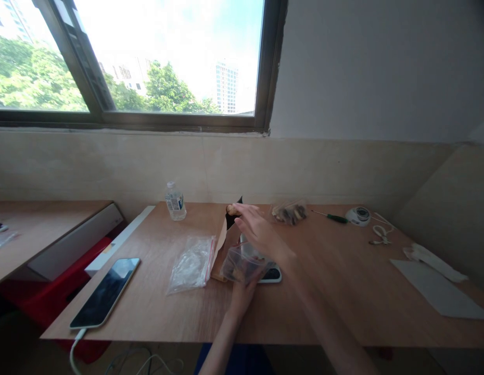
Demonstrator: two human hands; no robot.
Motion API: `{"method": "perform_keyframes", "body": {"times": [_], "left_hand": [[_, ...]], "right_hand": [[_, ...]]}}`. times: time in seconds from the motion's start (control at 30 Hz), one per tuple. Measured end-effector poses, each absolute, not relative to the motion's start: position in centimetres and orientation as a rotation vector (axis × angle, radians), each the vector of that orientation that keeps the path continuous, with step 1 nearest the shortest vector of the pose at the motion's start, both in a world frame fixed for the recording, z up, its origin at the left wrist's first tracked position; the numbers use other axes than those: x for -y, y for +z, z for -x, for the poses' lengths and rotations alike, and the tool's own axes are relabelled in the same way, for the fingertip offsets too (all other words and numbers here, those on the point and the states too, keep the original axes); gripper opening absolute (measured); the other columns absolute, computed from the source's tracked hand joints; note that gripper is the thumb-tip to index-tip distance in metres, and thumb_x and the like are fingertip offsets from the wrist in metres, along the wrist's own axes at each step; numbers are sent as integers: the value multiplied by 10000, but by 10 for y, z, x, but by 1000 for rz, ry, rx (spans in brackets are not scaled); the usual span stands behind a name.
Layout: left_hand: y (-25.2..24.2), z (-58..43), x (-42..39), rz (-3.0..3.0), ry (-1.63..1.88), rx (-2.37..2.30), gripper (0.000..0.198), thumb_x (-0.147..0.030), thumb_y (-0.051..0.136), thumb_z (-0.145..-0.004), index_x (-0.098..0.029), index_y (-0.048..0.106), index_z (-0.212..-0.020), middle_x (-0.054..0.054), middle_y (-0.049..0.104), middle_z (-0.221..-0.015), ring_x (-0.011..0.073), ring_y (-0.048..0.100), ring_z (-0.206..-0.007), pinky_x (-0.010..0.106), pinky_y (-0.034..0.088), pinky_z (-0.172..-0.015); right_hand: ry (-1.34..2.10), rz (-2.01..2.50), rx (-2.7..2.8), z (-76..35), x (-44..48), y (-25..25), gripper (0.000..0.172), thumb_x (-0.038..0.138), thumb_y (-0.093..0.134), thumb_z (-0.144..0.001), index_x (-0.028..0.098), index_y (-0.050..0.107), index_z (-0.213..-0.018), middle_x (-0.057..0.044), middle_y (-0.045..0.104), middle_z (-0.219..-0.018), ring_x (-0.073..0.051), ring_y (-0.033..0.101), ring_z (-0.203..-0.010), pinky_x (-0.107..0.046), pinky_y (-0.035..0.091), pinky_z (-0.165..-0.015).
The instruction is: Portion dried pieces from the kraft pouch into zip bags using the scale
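My left hand [243, 295] is closed around the lower part of a clear plastic bag [242, 259] near the front of the table. Something brownish shows low in the bag, too blurred to name. My right hand [255, 224] reaches forward above it, fingers extended, with a small brown lump [231, 210] at the fingertips. Just below the lump is the dark opening of a brown paper pouch [220, 249]. Partly hidden behind my hands and the bag lies a white-edged device [274, 274] with a dark face.
A flat zip bag [191, 263] and a phone [106, 293] on a cable lie left, a water bottle [175, 201] behind. Toward the back right are a bag of brown pieces [289, 212], a screwdriver [335, 217], a dome camera [358, 215], and white sheets [439, 289].
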State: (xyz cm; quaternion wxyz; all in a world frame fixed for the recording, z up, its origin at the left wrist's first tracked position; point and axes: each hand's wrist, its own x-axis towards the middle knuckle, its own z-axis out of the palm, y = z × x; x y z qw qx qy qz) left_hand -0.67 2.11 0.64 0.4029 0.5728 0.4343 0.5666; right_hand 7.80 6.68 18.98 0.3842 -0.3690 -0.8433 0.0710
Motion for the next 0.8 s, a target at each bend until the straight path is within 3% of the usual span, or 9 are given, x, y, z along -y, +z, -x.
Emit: {"method": "perform_keyframes", "body": {"times": [0.13, 0.23, 0.37, 0.5, 0.67, 0.8], "left_hand": [[11, 7, -18, -1400, 1438, -1072, 384, -362, 562, -810, -205, 555, -1161, 83, 579, -1192, 230, 507, -1139, 386, 335, -1016], [15, 8, -14, -1397, 1420, -1047, 393, -379, 563, -809, -211, 560, -1164, 78, 580, -1200, 235, 498, -1154, 391, 327, -1024], [11, 11, -12, -1447, 1402, -1050, 390, -377, 539, -822, -216, 557, -1177, 73, 572, -1228, 237, 478, -1183, 403, 300, -1043], [-4, 10, -14, -1408, 1399, -1128, 425, -378, 568, -789, -188, 557, -1169, 95, 572, -1235, 258, 478, -1189, 429, 300, -1042], [-14, 12, -17, -1387, 1353, -1142, 395, -367, 608, -715, -170, 607, -1057, 110, 625, -1135, 278, 538, -1109, 442, 366, -994], [-11, 14, -18, -1338, 1378, -1200, 383, -322, 623, -674, -162, 601, -1021, 134, 625, -1098, 287, 565, -1054, 449, 394, -965]], "right_hand": [[186, 993, 2187, -75, -73, 191, 344, 337, 302, -953, 221, 620, -1012, -58, 645, -1070, -211, 444, -1176, -419, 279, -1013], [241, 923, 2024, -82, -67, 190, 284, 292, 340, -934, 215, 591, -1042, -68, 611, -1105, -194, 487, -1117, -388, 326, -981], [560, 937, 1832, -102, -56, 176, 194, 189, 399, -851, 184, 588, -898, -34, 612, -854, -151, 576, -815, -277, 458, -739], [1047, 1037, 2127, -116, -48, 152, 247, 120, 389, -799, 175, 629, -778, 3, 596, -676, -114, 551, -580, -215, 425, -539], [1026, 1036, 2358, -106, -39, 139, 240, 232, 600, -749, 206, 666, -978, -8, 639, -782, -145, 568, -683, -224, 432, -600], [909, 1103, 2433, -96, -33, 131, 322, 292, 708, -675, 224, 673, -988, -33, 628, -922, -179, 567, -822, -246, 435, -698]]}}
